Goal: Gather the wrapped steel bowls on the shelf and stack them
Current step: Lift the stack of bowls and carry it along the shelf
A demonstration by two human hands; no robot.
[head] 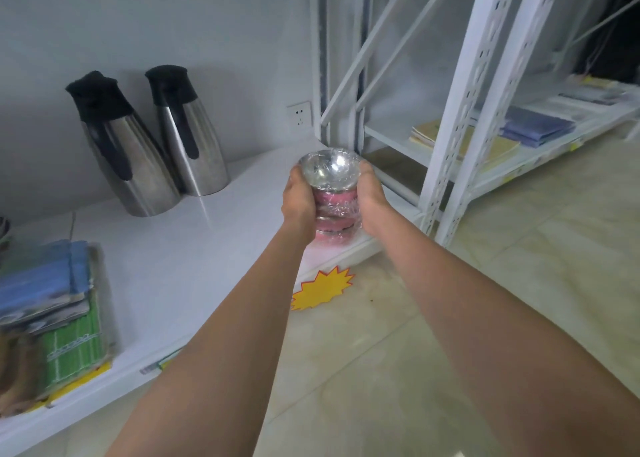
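The bowls point(330, 193) already stand stacked near the shelf point(194, 249) edge, clasped between the left hand point(298, 200) and right hand point(372, 198); seemingly only steadying or release remains.

No words I can read from here

The yellow starburst tag point(323, 288) on my shelf's edge looks blank, the small labels point(512, 178) along the far shelf are blurred, and the covers of the stacked packs point(52, 301) are too soft to make out.

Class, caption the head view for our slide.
Both hands, left hand and right hand, hold stacked wrapped bowls over the white shelf.
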